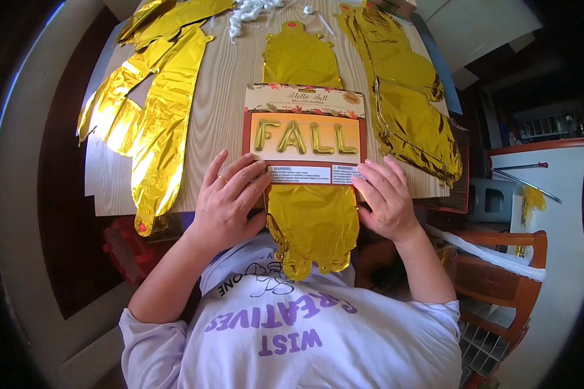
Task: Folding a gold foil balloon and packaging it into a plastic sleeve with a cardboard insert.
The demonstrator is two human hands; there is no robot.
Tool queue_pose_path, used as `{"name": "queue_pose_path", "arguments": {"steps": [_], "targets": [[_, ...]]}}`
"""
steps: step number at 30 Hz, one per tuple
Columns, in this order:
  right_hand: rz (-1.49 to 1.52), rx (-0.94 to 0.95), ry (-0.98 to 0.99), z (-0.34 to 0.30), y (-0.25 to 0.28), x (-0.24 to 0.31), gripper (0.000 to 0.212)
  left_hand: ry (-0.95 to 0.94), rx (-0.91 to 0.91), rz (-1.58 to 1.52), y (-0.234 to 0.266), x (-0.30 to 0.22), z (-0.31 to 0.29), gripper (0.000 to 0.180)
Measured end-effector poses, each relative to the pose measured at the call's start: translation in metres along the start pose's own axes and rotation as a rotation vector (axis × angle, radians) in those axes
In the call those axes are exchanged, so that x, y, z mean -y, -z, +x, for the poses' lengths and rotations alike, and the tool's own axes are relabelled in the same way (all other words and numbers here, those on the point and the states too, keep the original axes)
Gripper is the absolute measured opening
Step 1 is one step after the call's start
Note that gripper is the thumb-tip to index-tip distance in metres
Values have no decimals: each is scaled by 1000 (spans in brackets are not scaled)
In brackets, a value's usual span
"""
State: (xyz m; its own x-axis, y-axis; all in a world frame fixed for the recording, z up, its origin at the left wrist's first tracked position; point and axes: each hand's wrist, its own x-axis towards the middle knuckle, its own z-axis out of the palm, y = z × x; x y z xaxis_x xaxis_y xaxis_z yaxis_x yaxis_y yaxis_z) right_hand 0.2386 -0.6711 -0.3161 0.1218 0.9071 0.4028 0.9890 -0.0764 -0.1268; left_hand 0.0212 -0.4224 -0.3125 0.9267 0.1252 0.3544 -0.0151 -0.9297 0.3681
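A flat balloon banner package (pixel 306 170), with a flowered header card and gold letter balloons pictured on it, lies over a flat gold foil balloon (pixel 313 220) in front of me. The foil sticks out above and below the package, its lower end hanging past the table edge. My left hand (pixel 235 194) rests its spread fingertips on the package's lower left corner; a ring is on one finger. At the lower right corner, the fingertips of my right hand (pixel 388 198) touch the package edge, fingers apart. Both thumbs sit lower, beside the gold foil.
More flat gold foil balloons (pixel 169 110) lie on the left of the wooden table (pixel 224 84), and another folded gold foil balloon (pixel 405 97) on the right. White string (pixel 256 11) is bunched at the back. A wooden chair (pixel 493 279) stands at the lower right.
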Motion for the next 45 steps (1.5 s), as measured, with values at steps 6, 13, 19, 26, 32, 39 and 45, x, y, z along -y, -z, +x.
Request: {"name": "queue_pose_path", "arguments": {"steps": [6,13,19,26,32,39,45], "targets": [[159,-69,-32,13,-6,-11,46,-30,-75,18,-1,2,11,43],[145,-151,-146,30,-7,-4,33,4,-249,37,-12,-2,14,21],[266,-95,-277,30,-15,-10,39,177,-181,-12,-11,-2,15,18],[236,-136,-287,40,-13,-4,59,-297,-11,37,-6,-35,35,65],[190,-95,-268,38,-13,-7,55,-179,358,27,-7,-11,50,94],[-16,16,-232,29,-1,10,39,-140,345,253,-5,-13,7,82],[-125,-156,-155,5,3,90,48,-188,20,202,-15,-25,-32,44]]}}
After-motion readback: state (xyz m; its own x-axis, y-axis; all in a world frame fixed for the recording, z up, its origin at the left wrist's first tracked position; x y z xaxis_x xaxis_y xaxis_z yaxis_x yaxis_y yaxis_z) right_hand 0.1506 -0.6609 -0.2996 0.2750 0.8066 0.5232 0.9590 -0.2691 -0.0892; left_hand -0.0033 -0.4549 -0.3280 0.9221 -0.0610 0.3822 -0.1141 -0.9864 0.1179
